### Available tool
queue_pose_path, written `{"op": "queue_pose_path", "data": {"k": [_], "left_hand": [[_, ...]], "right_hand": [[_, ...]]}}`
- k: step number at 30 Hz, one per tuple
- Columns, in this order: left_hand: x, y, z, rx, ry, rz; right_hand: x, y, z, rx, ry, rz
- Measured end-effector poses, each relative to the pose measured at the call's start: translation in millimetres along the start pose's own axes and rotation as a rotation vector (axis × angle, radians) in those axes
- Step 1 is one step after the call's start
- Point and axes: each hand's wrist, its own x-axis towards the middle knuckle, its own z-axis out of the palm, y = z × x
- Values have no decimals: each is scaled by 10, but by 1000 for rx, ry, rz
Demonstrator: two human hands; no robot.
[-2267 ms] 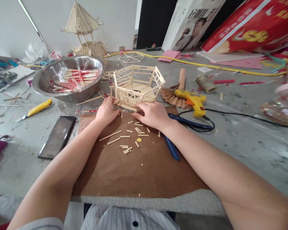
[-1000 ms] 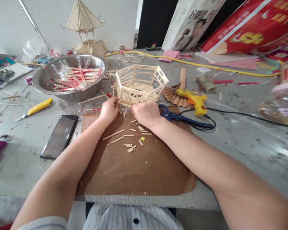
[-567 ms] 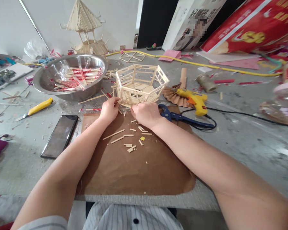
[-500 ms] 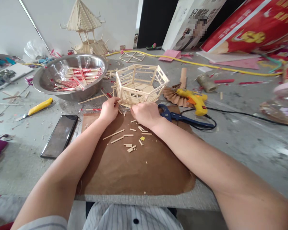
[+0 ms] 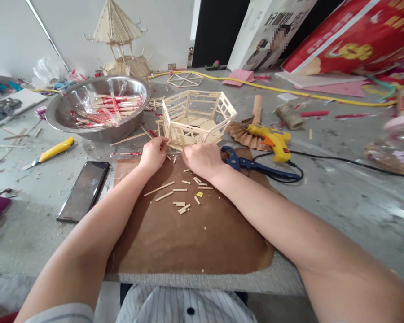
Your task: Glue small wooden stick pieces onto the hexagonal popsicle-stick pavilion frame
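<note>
A six-sided model frame (image 5: pixel 207 137) built from thin wooden sticks stands at the far edge of a brown sheet. Its sides are open railings around a slatted floor. My left hand (image 5: pixel 154 153) is closed at its near left bottom corner, thumb and fingers pinched at the base. Along the near bottom edge my right hand (image 5: pixel 202 160) is also closed, knuckles up, with its fingertips mostly hidden. Short cut sticks (image 5: pixel 180 190) lie scattered on the brown sheet (image 5: pixel 188 242) in front of both hands.
Blue-handled cutters (image 5: pixel 259 168) and a yellow glue gun (image 5: pixel 272 141) with a black cord lie right. Left are a steel bowl (image 5: pixel 54 117) of wrapped sticks, a yellow utility knife (image 5: pixel 55 149) and a phone (image 5: pixel 84 192). A stick pavilion (image 5: pixel 119 31) stands behind.
My right hand has shifted very slightly to the left along the base of the frame. My left hand and the frame stay where they were.
</note>
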Motion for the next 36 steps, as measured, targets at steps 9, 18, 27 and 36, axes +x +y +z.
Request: {"op": "queue_pose_path", "data": {"k": [9, 18, 27, 36], "left_hand": [[11, -16, 13, -15, 6, -8], [2, 0, 6, -29, 8, -9], [-8, 12, -5, 4, -15, -1], [5, -20, 13, 77, -27, 60]], "right_hand": [[10, -21, -20, -2, -23, -7], [18, -31, -43, -8, -52, -17], [30, -33, -48, -8, -65, -15], [25, -27, -42, -11, -59, -18]]}}
